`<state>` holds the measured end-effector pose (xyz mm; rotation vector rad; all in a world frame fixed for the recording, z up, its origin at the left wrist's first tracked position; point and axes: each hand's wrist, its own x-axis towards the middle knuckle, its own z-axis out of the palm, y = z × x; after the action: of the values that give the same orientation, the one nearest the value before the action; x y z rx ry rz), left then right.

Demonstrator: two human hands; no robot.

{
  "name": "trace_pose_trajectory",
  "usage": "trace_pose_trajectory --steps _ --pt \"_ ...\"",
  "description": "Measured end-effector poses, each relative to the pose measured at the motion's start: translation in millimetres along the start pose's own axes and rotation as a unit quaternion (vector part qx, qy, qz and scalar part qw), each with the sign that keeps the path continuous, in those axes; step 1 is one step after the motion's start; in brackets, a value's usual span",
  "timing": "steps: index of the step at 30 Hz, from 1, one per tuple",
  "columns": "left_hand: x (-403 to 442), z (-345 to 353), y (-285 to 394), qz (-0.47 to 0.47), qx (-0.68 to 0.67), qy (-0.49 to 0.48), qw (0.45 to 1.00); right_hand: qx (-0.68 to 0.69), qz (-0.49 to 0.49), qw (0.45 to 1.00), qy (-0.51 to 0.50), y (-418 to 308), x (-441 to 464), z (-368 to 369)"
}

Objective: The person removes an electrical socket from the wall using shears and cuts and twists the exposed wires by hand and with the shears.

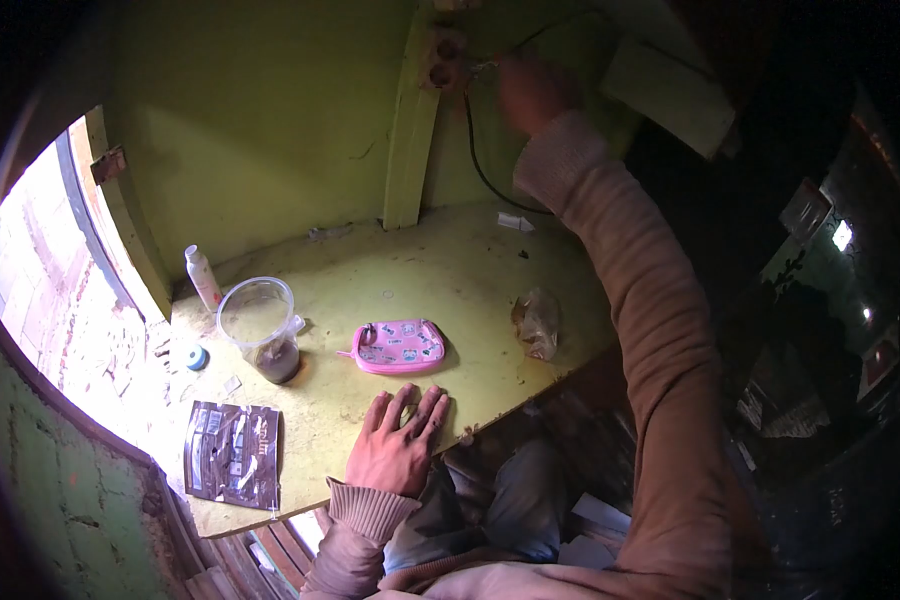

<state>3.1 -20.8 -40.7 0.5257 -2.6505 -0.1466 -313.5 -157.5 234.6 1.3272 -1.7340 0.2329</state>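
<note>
My left hand lies flat near the front edge of the yellowish-green table, fingers spread and nothing in them. Just beyond its fingertips is a pink zipped pouch with small printed pictures. My right hand is raised to the wall, blurred and dim, beside a double power socket on a wooden post. Its fingers appear pinched together at a small, pale, wire-like thing, too unclear to name. A dark cable hangs below the socket and curves down to the table.
At the left stand a white bottle and a clear plastic cup with dark liquid. Near them lie a blue cap and a dark wrapper. A crumpled plastic bag lies towards the right, below a small white piece.
</note>
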Motion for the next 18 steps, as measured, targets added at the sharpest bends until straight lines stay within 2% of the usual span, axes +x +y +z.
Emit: trace_pose_trajectory --steps 2,6,8,9,11,15,18 --pt "-0.2 0.7 -0.6 0.001 0.005 -0.003 1.0 0.012 -0.036 0.993 0.114 0.4 1.8 -3.3" --pt "-0.1 0.5 -0.4 0.0 0.009 -0.005 1.0 -0.023 -0.075 0.994 0.081 -10.9 8.4 -16.4" --pt "-0.2 0.6 -0.6 -0.002 0.006 -0.009 1.0 -0.087 -0.087 0.992 0.012 -18.1 7.0 -18.9" --pt "-0.4 0.3 -0.5 -0.001 0.006 -0.009 1.0 -0.088 -0.086 0.992 0.012 -21.2 4.6 -17.4" --pt "-0.4 -0.3 -0.5 -0.001 0.008 -0.011 1.0 -0.127 -0.074 0.987 0.062 -28.1 -2.2 -13.6" --pt "-1.1 1.6 -1.6 -0.002 0.001 -0.009 1.0 -0.106 -0.054 0.99 0.076 -35.5 -12.5 -13.1" --pt "-1.6 2.2 -2.0 0.002 0.002 -0.009 1.0 -0.09 -0.104 0.984 0.114 -34.1 -17.1 -10.7"
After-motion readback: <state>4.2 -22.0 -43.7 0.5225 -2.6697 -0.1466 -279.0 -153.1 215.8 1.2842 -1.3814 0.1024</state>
